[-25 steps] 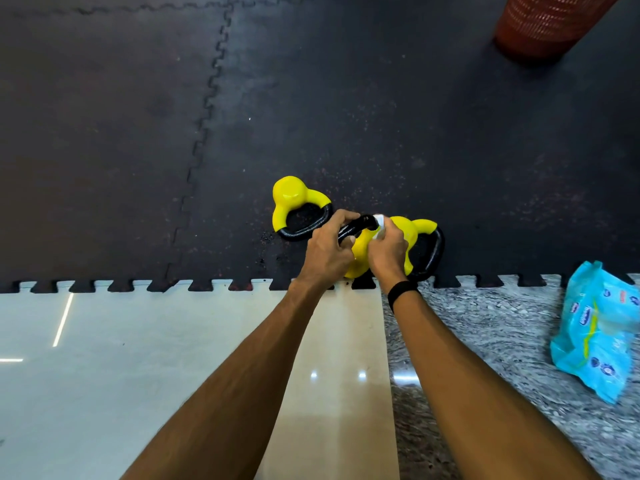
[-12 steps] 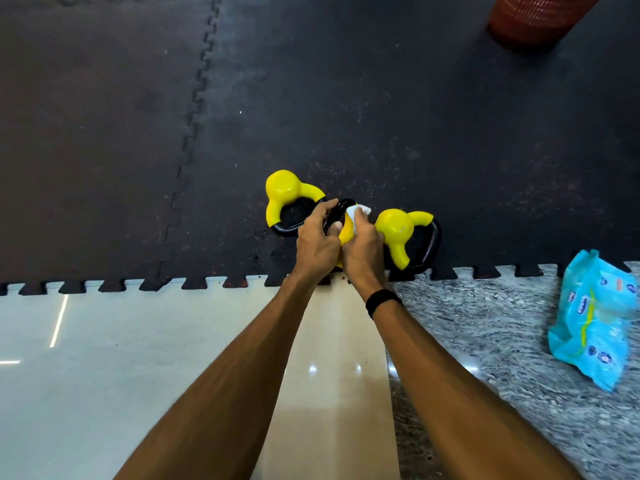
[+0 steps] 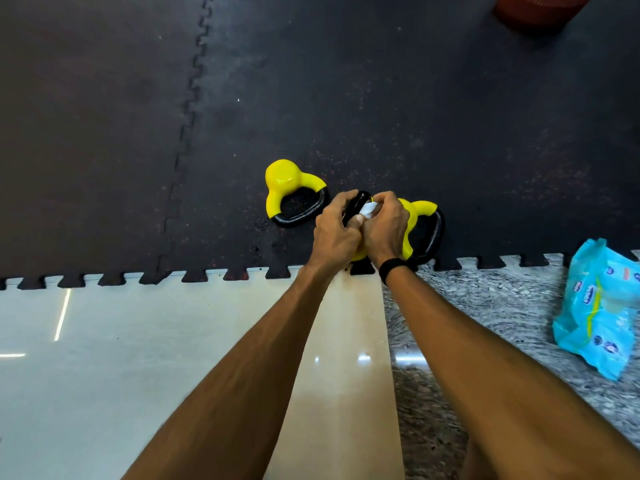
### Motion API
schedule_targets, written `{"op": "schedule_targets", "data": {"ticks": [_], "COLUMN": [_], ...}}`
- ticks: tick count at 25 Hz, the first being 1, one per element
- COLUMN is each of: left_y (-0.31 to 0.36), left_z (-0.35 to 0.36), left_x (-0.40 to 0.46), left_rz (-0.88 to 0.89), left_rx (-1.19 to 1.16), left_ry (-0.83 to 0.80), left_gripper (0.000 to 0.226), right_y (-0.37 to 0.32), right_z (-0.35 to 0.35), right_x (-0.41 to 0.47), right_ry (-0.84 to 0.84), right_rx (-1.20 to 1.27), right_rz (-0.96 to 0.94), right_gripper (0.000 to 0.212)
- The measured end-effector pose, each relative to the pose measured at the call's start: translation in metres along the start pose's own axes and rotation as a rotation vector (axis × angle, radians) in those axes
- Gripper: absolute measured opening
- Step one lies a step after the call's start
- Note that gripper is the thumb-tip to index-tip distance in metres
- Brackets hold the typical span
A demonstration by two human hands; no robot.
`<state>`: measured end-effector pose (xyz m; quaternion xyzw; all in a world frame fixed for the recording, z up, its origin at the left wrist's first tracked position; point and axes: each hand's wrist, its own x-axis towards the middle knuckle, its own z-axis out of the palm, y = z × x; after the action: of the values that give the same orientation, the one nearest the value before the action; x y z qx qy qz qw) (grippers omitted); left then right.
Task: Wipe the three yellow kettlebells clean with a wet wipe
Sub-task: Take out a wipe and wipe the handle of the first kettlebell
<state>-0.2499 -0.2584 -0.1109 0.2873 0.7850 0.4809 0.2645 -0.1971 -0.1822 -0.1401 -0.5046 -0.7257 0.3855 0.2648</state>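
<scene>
Three yellow kettlebells with black handles lie on the black rubber mat (image 3: 346, 81). The left kettlebell (image 3: 282, 181) lies on its side, untouched. My left hand (image 3: 334, 233) grips the black handle of the middle kettlebell (image 3: 356, 204), whose yellow body is mostly hidden under both hands. My right hand (image 3: 386, 228) presses a white wet wipe (image 3: 367, 210) against that handle. The right kettlebell (image 3: 420, 213) lies just behind my right hand, partly covered by it.
A blue pack of wet wipes (image 3: 599, 306) lies on the grey speckled floor (image 3: 485, 306) at the right. An orange mesh bin (image 3: 533, 8) stands at the top right. The mat's jigsaw edge meets cream floor tiles (image 3: 138, 358) near me.
The view has shifted slightly. My right hand has slid the wipe up along the middle kettlebell's black handle; my left hand keeps its grip. The right kettlebell is now more covered.
</scene>
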Motion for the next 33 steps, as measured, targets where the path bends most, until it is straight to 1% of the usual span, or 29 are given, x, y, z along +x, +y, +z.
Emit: {"op": "schedule_targets", "data": {"ticks": [2,4,5,8,9,12,14,16,18,20,21,23,24,26,28,29,31,33], "left_y": [-0.001,-0.001,-0.001,-0.007,-0.009,-0.014,-0.013,-0.011,-0.006,-0.004,-0.001,0.004,0.007,0.006,-0.003,-0.008,-0.012,-0.012], "left_z": [0.001,-0.002,-0.005,-0.018,-0.022,-0.027,-0.028,-0.030,-0.032,-0.033,-0.033,-0.029,-0.026,-0.019,-0.014,-0.012,-0.010,-0.011], "left_x": [0.001,0.001,0.002,0.008,0.011,0.018,0.020,0.022,0.019,0.013,0.008,0.002,0.001,0.001,0.001,0.002,0.000,-0.002], "left_rz": [0.000,-0.012,-0.021,-0.053,-0.068,-0.103,-0.091,-0.077,-0.102,-0.157,-0.182,-0.188,-0.163,-0.098,-0.068,-0.093,-0.177,-0.220], "left_rx": [-0.012,-0.042,-0.065,-0.113,-0.116,-0.114,-0.113,-0.098,-0.133,-0.214,-0.249,-0.273,-0.259,-0.187,-0.045,0.034,0.165,0.217], "left_ry": [0.013,0.018,0.023,0.017,0.010,-0.020,-0.039,-0.053,-0.068,-0.085,-0.096,-0.111,-0.113,-0.096,-0.065,-0.050,-0.032,-0.030], "left_gripper": [0.043,0.041,0.040,0.038,0.039,0.042,0.043,0.042,0.043,0.045,0.045,0.043,0.038,0.027,0.024,0.022,0.018,0.024], "right_y": [-0.001,-0.002,0.000,0.009,0.010,0.015,0.012,0.005,-0.005,-0.012,-0.013,-0.011,-0.010,-0.008,-0.004,-0.001,0.001,0.001], "right_z": [0.006,0.006,0.003,-0.005,-0.008,-0.009,-0.010,-0.013,-0.016,-0.018,-0.019,-0.020,-0.020,-0.018,-0.016,-0.018,-0.023,-0.025], "right_x": [-0.003,-0.001,0.004,0.025,0.031,0.037,0.029,0.016,0.005,0.002,0.005,0.012,0.012,0.001,-0.012,-0.014,-0.007,-0.009], "right_ry": [-0.017,-0.079,-0.138,-0.387,-0.443,-0.507,-0.454,-0.339,-0.205,-0.110,-0.068,-0.054,-0.071,-0.058,-0.015,0.020,0.086,0.055], "right_rx": [0.013,0.063,0.094,0.177,0.199,0.174,0.088,0.053,0.154,0.326,0.361,0.314,0.251,0.080,-0.025,-0.035,0.010,0.067], "right_rz": [-0.012,-0.013,-0.014,0.008,0.021,0.038,-0.008,-0.074,-0.144,-0.150,-0.140,-0.160,-0.214,-0.406,-0.558,-0.572,-0.483,-0.442], "right_gripper": [0.032,0.038,0.039,0.045,0.046,0.048,0.046,0.043,0.040,0.036,0.034,0.023,0.019,0.016,0.014,0.012,0.007,0.002]}}
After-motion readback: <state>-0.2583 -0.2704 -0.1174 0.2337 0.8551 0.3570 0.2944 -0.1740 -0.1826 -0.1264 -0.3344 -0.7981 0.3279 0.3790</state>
